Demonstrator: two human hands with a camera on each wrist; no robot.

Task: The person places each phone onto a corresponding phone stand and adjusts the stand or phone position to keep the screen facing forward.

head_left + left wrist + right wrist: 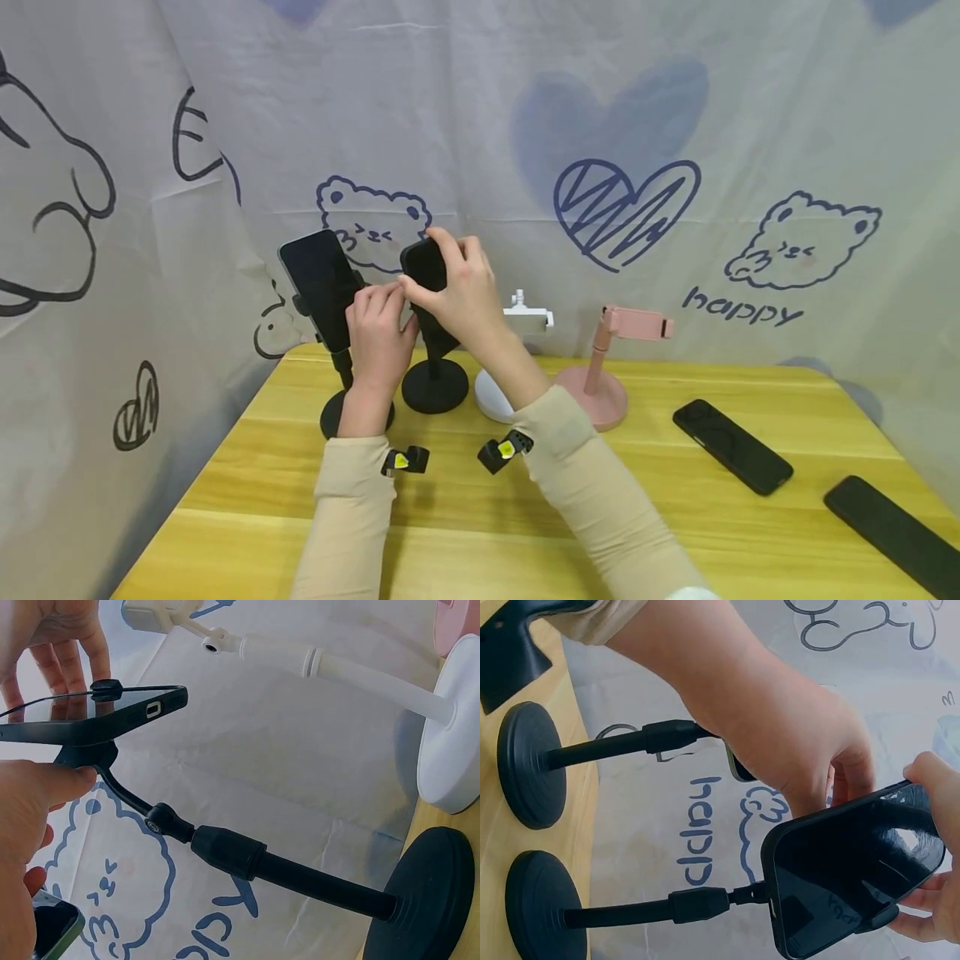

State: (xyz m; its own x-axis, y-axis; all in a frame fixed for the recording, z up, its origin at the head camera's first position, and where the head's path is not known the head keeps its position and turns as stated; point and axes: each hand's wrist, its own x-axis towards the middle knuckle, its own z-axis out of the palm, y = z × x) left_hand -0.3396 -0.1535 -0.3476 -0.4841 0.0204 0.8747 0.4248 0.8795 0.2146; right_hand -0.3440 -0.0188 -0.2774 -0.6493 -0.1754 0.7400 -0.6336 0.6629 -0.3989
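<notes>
A black phone (840,862) sits tilted in the clamp of a black phone stand (435,387). My right hand (472,292) grips the phone's upper end, thumb on one edge and fingers round the other. Behind the phone, my left hand (380,337) holds the stand's clamp (88,754), its thumb pressed on the back. To the left, another black stand (531,765) carries a phone (318,279) with its dark screen facing me; my left hand partly covers it in the head view.
Right of these stand a white phone stand (450,724), partly behind my right forearm, and a pink phone stand (600,392). Two dark phones lie on the wooden table (465,533) at right: one phone (731,446) farther back, another phone (892,525) nearer. A printed curtain (480,125) hangs behind.
</notes>
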